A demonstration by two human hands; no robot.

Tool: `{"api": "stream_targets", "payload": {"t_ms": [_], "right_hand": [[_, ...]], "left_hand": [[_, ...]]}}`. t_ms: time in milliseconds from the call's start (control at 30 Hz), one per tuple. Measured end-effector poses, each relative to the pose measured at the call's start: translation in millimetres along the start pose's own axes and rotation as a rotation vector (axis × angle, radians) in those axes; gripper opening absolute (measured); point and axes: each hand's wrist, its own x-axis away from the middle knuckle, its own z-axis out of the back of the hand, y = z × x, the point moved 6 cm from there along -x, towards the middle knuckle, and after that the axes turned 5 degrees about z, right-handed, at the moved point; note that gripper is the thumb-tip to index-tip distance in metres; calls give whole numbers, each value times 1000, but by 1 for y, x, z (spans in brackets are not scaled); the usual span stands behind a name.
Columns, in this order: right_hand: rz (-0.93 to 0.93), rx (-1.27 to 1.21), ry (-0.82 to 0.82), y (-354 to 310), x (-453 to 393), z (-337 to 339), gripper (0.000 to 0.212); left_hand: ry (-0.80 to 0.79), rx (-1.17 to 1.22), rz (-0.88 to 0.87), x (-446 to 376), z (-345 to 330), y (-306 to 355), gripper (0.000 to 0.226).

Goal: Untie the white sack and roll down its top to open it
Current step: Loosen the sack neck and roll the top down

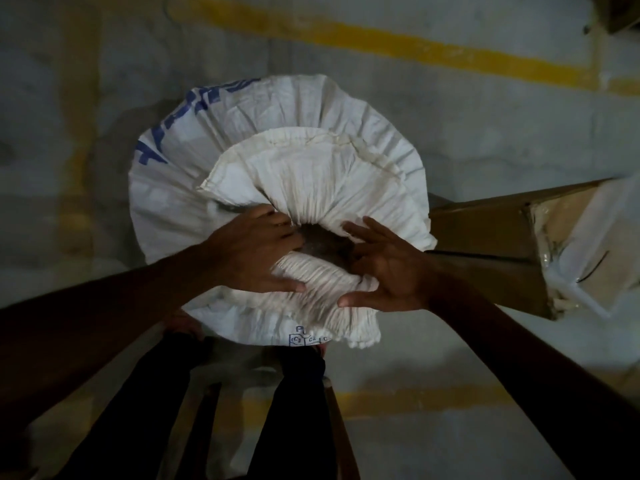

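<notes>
A white woven sack with blue print stands upright on the floor in front of me. Its pleated top is fanned outward, and a small dark mouth in the middle shows brownish contents. My left hand is at the left of the mouth, with fingers at its edge and thumb over the near pleated lip, pinching that fabric. My right hand rests on the right side with fingers spread; its thumb touches the near lip. No tie or string is visible.
A brown cardboard box with a clear plastic cover lies right beside the sack. My dark-trousered legs stand just below it. The grey concrete floor carries yellow painted lines. The light is dim.
</notes>
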Motion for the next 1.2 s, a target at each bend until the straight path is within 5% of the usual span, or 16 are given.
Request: {"api": "stream_targets", "payload": {"t_ms": [300, 433, 600, 700, 833, 1000, 1100, 1200], "right_hand": [[264, 109, -24, -28, -4, -6, 74], [107, 121, -101, -24, -5, -6, 77], [5, 108, -57, -20, -2, 0, 81], [-64, 22, -124, -17, 2, -10, 94], [-70, -27, -272, -19, 3, -30, 100], [-84, -150, -263, -30, 5, -26, 101], [-86, -181, -273, -32, 7, -23, 88], [-91, -153, -295, -35, 6, -25, 76]], "left_hand": [[-128, 94, 52, 32, 14, -2, 83], [-254, 258, 308, 41, 2, -22, 99], [-117, 336, 572, 37, 12, -35, 121], [-56, 195, 715, 39, 22, -42, 112], [58, -75, 385, 35, 25, -23, 86], [-70, 21, -66, 32, 10, -2, 60], [-176, 184, -103, 31, 11, 0, 49], [-512, 222, 10, 38, 10, 3, 56]]}}
